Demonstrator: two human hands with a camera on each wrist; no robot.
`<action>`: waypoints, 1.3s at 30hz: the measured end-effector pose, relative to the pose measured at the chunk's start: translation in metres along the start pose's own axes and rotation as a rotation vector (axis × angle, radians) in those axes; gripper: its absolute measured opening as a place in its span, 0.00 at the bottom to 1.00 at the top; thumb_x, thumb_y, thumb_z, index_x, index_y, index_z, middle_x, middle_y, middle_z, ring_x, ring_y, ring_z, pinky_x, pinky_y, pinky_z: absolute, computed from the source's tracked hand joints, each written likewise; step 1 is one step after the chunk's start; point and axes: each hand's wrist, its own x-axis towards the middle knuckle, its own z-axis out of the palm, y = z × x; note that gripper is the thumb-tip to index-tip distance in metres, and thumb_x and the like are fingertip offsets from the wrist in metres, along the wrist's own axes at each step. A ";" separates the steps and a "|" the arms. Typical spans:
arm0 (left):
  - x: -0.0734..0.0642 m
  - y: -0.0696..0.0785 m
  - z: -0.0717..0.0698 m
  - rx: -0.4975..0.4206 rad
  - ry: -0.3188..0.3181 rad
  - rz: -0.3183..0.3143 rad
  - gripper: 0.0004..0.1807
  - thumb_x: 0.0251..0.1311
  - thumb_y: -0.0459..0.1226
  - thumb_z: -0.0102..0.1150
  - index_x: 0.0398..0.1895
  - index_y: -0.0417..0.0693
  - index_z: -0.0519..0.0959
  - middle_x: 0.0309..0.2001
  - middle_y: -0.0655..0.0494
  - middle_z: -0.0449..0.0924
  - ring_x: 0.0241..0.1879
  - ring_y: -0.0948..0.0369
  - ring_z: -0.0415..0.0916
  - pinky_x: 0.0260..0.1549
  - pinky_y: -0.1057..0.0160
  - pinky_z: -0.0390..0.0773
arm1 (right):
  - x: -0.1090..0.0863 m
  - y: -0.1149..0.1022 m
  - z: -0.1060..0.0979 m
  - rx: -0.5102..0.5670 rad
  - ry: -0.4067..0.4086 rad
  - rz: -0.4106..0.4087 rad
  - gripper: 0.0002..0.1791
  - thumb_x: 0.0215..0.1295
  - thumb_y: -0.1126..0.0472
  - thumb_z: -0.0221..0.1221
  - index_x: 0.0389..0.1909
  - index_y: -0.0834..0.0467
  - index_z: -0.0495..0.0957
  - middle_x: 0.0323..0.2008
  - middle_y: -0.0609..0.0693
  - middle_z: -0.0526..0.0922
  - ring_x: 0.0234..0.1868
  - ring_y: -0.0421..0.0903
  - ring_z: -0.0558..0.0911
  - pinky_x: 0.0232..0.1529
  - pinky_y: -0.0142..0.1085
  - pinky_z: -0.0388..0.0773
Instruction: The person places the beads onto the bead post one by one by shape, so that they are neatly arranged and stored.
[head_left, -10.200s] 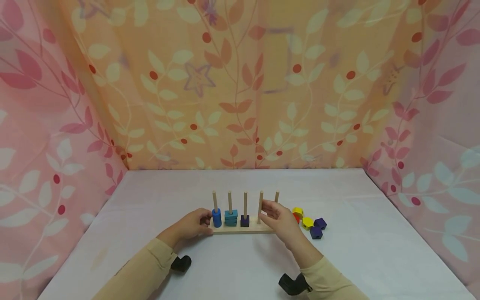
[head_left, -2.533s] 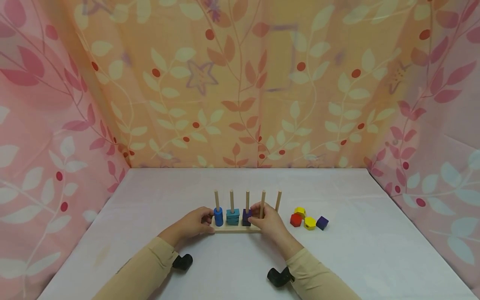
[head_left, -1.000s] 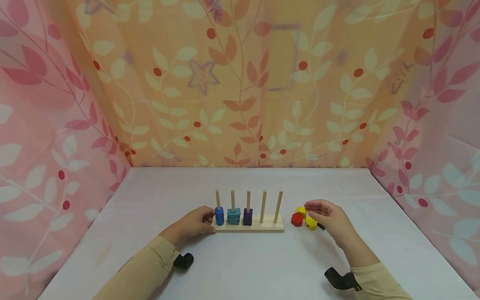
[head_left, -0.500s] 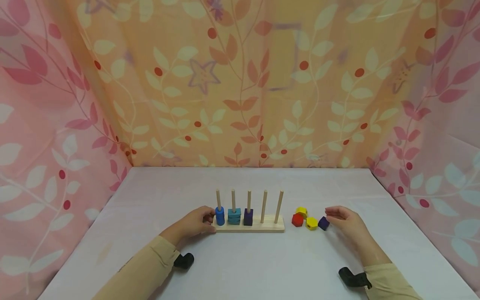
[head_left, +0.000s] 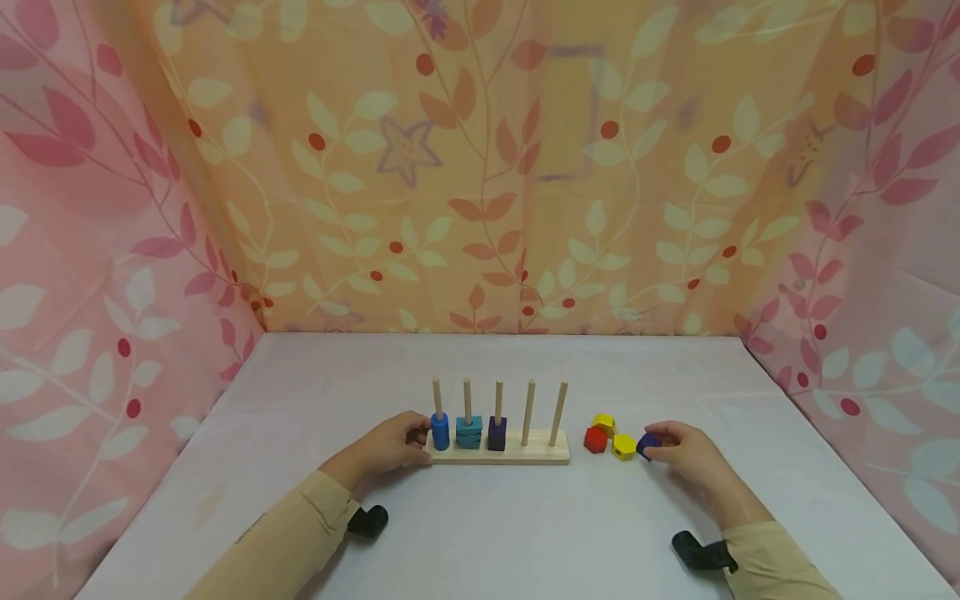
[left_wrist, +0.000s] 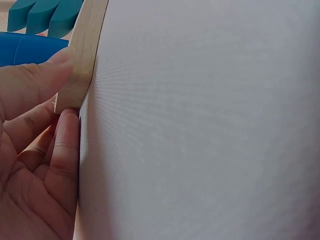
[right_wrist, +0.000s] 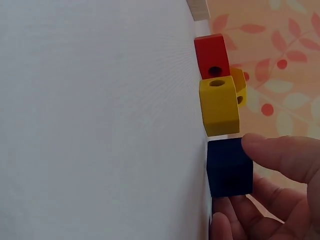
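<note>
A pale wooden peg stand (head_left: 498, 457) with several upright pegs stands mid-table. Blue cylinders (head_left: 440, 432) are stacked on its leftmost peg, wavy teal blocks (head_left: 468, 432) on the second and dark purple blocks (head_left: 497, 434) on the third; the two right pegs are bare. My left hand (head_left: 390, 443) grips the stand's left end, its thumb on the base (left_wrist: 86, 55) in the left wrist view. At the right, my right hand (head_left: 693, 454) pinches a loose dark purple block (right_wrist: 230, 167) between thumb and fingers, low at the tabletop.
Beside the held block lie a red block (head_left: 596, 440) and two yellow hexagonal blocks (right_wrist: 220, 106), each with a hole. They sit between the stand and my right hand. Patterned curtains (head_left: 480, 167) enclose the back and sides of the white table (head_left: 487, 533).
A second purple block has joined the third peg since the oldest frame. My right hand went from the stand out to the remaining loose purple block and closed on it; my left hand stayed.
</note>
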 end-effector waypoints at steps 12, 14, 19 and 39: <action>-0.001 0.001 0.000 0.008 0.008 -0.011 0.24 0.46 0.35 0.69 0.47 0.41 0.72 0.38 0.55 0.71 0.40 0.58 0.67 0.40 0.60 0.69 | 0.003 -0.003 0.004 -0.121 0.013 0.000 0.22 0.56 0.61 0.62 0.51 0.64 0.72 0.49 0.65 0.72 0.47 0.57 0.71 0.47 0.51 0.71; 0.000 0.001 0.000 0.006 0.009 -0.011 0.24 0.46 0.35 0.69 0.47 0.41 0.72 0.37 0.54 0.71 0.40 0.58 0.67 0.40 0.60 0.69 | 0.003 -0.003 0.004 -0.122 0.018 0.003 0.22 0.57 0.60 0.62 0.51 0.64 0.72 0.49 0.65 0.72 0.47 0.57 0.71 0.46 0.51 0.71; 0.000 0.001 0.000 -0.004 0.010 -0.013 0.24 0.45 0.35 0.69 0.47 0.41 0.72 0.37 0.54 0.70 0.40 0.58 0.67 0.40 0.61 0.69 | 0.003 -0.003 0.002 -0.124 0.052 0.001 0.21 0.57 0.59 0.61 0.50 0.65 0.72 0.44 0.61 0.74 0.41 0.54 0.71 0.37 0.41 0.72; 0.000 0.000 0.000 0.001 0.005 -0.037 0.24 0.45 0.36 0.69 0.47 0.45 0.73 0.38 0.54 0.70 0.40 0.58 0.66 0.40 0.61 0.68 | -0.006 -0.050 -0.011 -0.035 0.070 -0.158 0.27 0.62 0.51 0.57 0.58 0.62 0.67 0.49 0.62 0.74 0.48 0.55 0.73 0.53 0.53 0.67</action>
